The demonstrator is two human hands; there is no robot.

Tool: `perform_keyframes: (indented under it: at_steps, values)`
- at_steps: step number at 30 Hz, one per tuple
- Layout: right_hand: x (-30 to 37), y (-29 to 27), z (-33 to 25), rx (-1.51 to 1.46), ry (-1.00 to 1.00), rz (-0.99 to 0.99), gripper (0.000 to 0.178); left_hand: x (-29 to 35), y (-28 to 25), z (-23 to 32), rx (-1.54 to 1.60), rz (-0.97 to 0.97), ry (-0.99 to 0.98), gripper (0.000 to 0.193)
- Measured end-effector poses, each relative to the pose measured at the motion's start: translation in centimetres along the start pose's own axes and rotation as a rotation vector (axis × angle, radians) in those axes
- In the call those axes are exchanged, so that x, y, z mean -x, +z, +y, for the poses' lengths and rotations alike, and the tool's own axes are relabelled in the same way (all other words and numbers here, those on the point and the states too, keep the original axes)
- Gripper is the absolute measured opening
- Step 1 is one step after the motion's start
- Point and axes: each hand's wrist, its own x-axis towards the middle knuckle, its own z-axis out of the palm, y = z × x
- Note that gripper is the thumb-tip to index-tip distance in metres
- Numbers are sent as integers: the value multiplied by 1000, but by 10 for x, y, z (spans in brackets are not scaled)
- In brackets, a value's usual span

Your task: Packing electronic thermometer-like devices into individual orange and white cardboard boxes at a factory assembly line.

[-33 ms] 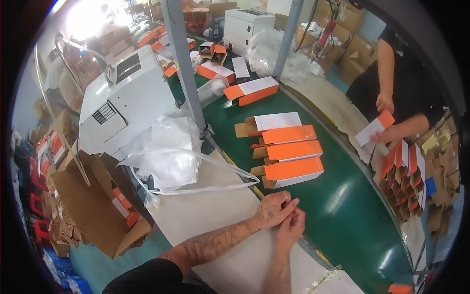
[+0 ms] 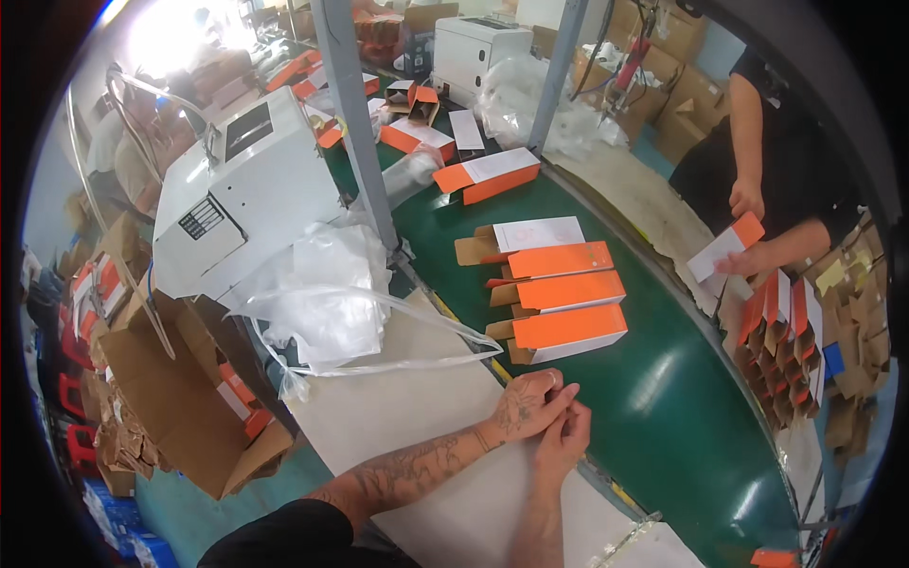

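Left hand (image 2: 524,405) and right hand (image 2: 562,437) are resting together at the worktop (image 2: 398,417) edge, fingers curled, touching each other; whether either grip is pinching anything, cannot tell. Just beyond, four orange-and-white cartons (image 2: 554,289) are lying in a row on the green conveyor belt (image 2: 663,398). Farther off, a co-worker's hands are holding one carton (image 2: 727,246).

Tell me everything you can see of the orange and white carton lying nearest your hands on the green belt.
The long rectangular cardboard carton with an orange top face and white side lies flat on the green conveyor belt, nearest of a row of four similar cartons. Its left end is open, brown flaps folded out. It lies close against the next orange carton; whether they touch is unclear. The left hand and right hand, pressed together, rest just short of it.
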Motion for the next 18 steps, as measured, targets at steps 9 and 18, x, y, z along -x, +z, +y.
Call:
perform_keyframes:
  at_steps: [9,18]
  values:
    - [0,2,-3,9,13,-8,16,0,3,-5,-37,32,19,35]
    - [-1,2,-4,-26,18,-9,16,0,-1,0,-56,-4,-18,38]
